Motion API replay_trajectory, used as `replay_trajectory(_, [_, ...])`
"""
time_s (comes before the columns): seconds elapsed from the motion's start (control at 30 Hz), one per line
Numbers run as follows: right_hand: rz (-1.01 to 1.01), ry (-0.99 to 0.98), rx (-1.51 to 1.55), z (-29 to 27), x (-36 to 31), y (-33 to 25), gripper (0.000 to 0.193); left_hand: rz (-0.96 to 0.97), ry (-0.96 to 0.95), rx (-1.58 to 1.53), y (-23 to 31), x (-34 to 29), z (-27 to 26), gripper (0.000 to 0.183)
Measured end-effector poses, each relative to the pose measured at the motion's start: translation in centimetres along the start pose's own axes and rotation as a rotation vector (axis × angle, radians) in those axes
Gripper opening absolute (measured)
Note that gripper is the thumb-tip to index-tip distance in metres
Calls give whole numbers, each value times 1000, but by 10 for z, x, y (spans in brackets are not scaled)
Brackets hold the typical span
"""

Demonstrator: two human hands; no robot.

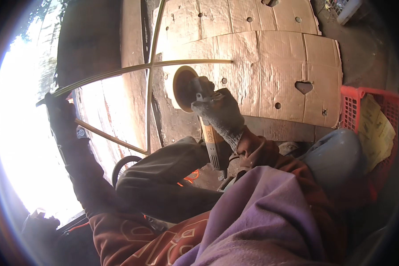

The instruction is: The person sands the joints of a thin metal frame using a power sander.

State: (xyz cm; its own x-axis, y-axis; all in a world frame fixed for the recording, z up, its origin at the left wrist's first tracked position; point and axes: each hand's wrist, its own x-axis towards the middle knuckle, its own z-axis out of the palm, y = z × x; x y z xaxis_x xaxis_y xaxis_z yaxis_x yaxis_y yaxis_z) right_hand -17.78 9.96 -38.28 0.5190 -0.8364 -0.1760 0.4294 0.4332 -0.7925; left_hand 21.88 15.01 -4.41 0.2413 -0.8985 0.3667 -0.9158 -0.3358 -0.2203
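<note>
My right hand, in a grey knit glove, is wrapped round the head end of an angle grinder with an orange and grey body. Its round disc faces left, apart from the bars as far as I can see. My left hand, dark against the glare, is closed on the left end of a frame of thin crossed bars, which look like metal. One long bar runs up and away from near my knee, and another crosses it above the disc.
Flattened cardboard sheets with holes lie on the floor ahead. A red plastic crate holding yellowish paper stands at the right. An orange cord lies near my bent leg. Strong light washes out the left side.
</note>
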Motion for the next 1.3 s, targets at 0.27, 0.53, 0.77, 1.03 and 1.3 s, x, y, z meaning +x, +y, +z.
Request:
replay_trajectory(0.27, [98, 43, 191, 22, 23, 10, 23, -526, 116, -698, 86, -5, 13, 41])
replay_trajectory(0.53, [312, 60, 306, 28, 38, 7, 24, -616, -59, -773, 90, -35, 9, 27])
replay_trajectory(0.77, [429, 269, 102, -26, 61, 35, 34, -712, -59, -692, 70, -71, 28, 28])
replay_trajectory(1.03, [232, 77, -14, 54, 46, 24, 39, -801, -80, -710, 56, -80, 46, 31])
replay_trajectory(1.3, [472, 334, -13, -11, 49, 46, 40, -569, -185, -714, 7, -104, 61, 50])
